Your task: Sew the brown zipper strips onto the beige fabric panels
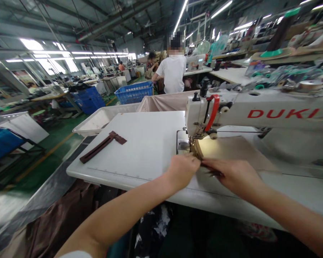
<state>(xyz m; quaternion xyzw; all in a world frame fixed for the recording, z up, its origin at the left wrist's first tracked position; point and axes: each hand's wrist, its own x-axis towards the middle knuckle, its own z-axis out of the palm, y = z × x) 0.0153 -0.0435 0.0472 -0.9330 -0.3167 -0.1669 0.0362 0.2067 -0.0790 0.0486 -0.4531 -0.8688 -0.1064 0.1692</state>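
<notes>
A beige fabric piece lies on the sewing table under the lit head of a white sewing machine. Just in front of the presser foot, my left hand is closed in a pinch on the near edge of the fabric. My right hand, slightly blurred, meets it from the right with fingers pressed together on the same edge. A dark strip shows under the right fingers; its kind is hidden. To the left, a folded brown zipper lies apart from both hands.
The white table has a ruler scale along its front edge. Behind it are a white bin and a blue crate. A person in a white shirt sits ahead. Brown fabric hangs at lower left.
</notes>
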